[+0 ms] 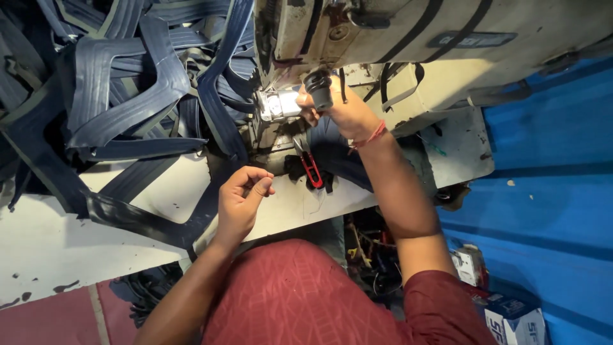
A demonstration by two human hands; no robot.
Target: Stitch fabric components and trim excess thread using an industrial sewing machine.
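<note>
A worn cream sewing machine (447, 38) stands at the top. My right hand (341, 112), with a red thread band at the wrist, is closed around a black ribbed knob (318, 88) beside the machine's bright small lamp (278, 104). My left hand (244, 195) hovers over the white table (76, 236), thumb and forefinger pinched together; I see nothing clearly between them. A dark blue strap (211, 204) runs under that hand toward the needle area. Red-handled snips (312, 170) lie on the table between my hands.
A big tangled heap of dark blue straps (128, 83) covers the left of the table. A blue sheet (549, 179) lies to the right. Cardboard boxes (511, 316) sit at the bottom right, and cables and clutter (370, 249) show under the table.
</note>
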